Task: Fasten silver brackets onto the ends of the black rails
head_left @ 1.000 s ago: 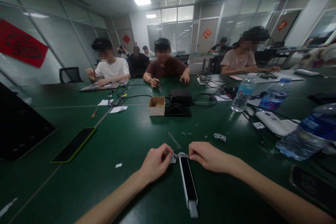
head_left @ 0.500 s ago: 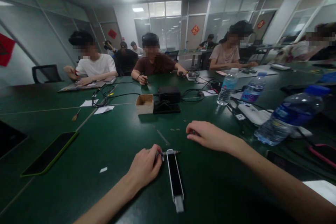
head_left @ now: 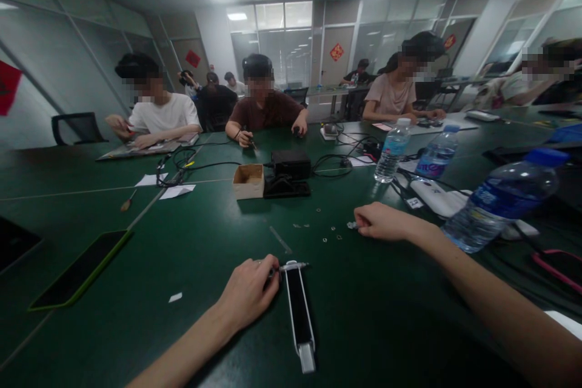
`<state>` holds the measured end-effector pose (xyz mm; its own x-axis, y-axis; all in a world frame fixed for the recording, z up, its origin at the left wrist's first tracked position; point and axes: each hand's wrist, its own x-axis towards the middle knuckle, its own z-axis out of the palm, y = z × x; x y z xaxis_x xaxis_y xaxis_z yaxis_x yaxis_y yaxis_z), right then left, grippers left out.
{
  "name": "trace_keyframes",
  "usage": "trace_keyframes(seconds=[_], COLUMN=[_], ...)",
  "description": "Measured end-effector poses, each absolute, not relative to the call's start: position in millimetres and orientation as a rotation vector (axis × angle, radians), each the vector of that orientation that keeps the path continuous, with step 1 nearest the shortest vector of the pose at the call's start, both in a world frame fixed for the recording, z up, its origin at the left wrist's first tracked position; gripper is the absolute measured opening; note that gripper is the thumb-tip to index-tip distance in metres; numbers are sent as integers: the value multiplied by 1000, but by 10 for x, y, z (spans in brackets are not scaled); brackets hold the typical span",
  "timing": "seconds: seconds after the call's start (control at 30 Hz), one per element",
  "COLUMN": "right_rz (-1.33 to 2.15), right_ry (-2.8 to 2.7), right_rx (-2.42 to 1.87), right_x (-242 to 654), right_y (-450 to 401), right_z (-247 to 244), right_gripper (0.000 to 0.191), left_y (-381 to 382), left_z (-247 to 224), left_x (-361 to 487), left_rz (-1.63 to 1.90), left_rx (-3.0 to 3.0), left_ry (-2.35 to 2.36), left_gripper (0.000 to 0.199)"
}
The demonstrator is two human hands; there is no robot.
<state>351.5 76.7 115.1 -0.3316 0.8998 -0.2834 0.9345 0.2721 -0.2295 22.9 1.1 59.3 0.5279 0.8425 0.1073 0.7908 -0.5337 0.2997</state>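
My left hand (head_left: 250,288) is closed, with its thumb and fingers curled around the left end of a thin metal rod (head_left: 295,266). The rod lies across the top of a long, narrow black strip with a white frame (head_left: 300,315), which rests on the table. What else the left fingers cover is hidden. Farther off and to the right, my right hand (head_left: 382,221) pinches a small, shiny, pale piece (head_left: 351,225) just above or on the table; I cannot tell which. Several tiny rings (head_left: 324,240) lie to the left of that hand.
A small open cardboard box (head_left: 248,190) stands beside a black device (head_left: 291,165). Water bottles (head_left: 495,203) and cables are on the right. A green-edged phone (head_left: 82,270) lies at left, near a white scrap (head_left: 175,297). Several people sit across the green table (head_left: 204,242).
My right hand has moved right, and a pale piece now shows at its fingertips. More tiny rings are visible on the table where it was. My left hand stays at the rod.
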Motion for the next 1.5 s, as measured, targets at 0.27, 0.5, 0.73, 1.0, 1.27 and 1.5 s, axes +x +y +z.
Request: trace_keyframes(seconds=[0.27,0.5,0.73,1.0,1.27,1.5], right_rz=[-659,-745,-742,-926,-549,-325], right_ry=[2751,2628,2645,2765,2711,2493], right_rx=[1611,1691,1676,1488,1607,1724], right_x=[2867,2493,2460,2546,2919,3293], right_y=[298,109,118,199,409,639], right_z=[1327,1093,1020,885,1277,1123], right_gripper=[8,6,18,25,8,13], left_y=[9,9,-16,-4,-8,-7], left_z=[614,618,662,631,633,624], left_x=[240,238,244,242,236,219], left_rz=[311,293,252,265,298,324], left_rx=[2604,2626,2618,2632,2605,2598], left_ry=[1363,1362,1367,1391,1352,1332], left_gripper=[14,11,11,11,18,18])
